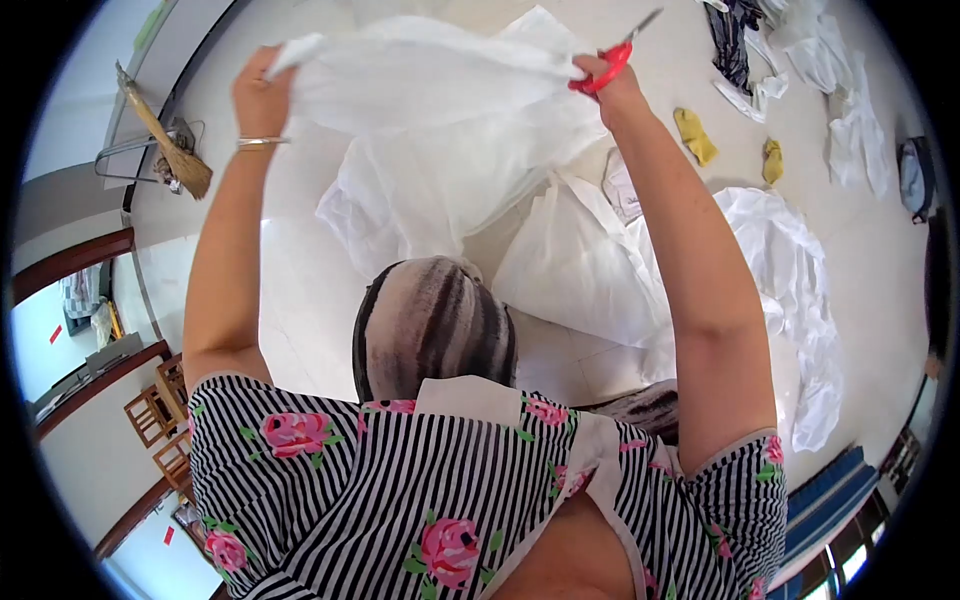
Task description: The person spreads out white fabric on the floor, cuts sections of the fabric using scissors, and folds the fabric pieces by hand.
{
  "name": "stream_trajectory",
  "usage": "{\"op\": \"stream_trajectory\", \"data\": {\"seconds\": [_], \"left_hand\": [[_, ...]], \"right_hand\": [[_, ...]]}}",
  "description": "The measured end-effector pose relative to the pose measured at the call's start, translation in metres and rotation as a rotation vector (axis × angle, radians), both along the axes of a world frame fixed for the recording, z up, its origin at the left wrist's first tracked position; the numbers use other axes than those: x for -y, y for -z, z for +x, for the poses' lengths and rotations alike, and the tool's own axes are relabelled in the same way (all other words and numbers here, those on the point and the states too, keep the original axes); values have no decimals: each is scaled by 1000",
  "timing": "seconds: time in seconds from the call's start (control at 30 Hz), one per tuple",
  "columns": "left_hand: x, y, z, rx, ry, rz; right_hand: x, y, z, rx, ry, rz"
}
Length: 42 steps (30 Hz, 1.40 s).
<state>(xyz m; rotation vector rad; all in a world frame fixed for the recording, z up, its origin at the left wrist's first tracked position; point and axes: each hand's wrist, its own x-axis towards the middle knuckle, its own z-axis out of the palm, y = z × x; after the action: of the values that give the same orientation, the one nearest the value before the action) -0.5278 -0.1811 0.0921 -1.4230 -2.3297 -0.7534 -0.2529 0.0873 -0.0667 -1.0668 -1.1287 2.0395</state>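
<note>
A sheer white fabric [400, 85] is stretched between my raised hands, and its lower part hangs toward the floor. My left hand [262, 95] is closed on the fabric's left end. At the other end my right hand [605, 82] pinches the cloth and also carries red-handled scissors [612, 65], their blades pointing up and away to the right. Below the right forearm, a bulging white cloth bundle [580, 260] rests on the floor. My knee in striped trousers [435, 325] is under the fabric.
More white fabric [790, 290] lies heaped at the right. Yellow socks [694, 137], black-and-white cloth [733, 45] and other white pieces [855, 130] are spread on the pale tiled floor. A straw broom [165, 140] leans at the left wall, with wooden chairs [160, 410] lower down.
</note>
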Motion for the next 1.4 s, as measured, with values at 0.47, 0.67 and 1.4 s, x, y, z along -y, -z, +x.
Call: {"op": "stream_trajectory", "data": {"seconds": [0.47, 0.67, 1.4], "left_hand": [[163, 86, 125, 179, -68, -94], [179, 224, 134, 289, -48, -549], [-104, 194, 214, -40, 1037, -769]], "right_hand": [[26, -7, -7, 175, -419, 481], [39, 119, 28, 623, -508, 521], [252, 171, 738, 1972, 343, -251]]}}
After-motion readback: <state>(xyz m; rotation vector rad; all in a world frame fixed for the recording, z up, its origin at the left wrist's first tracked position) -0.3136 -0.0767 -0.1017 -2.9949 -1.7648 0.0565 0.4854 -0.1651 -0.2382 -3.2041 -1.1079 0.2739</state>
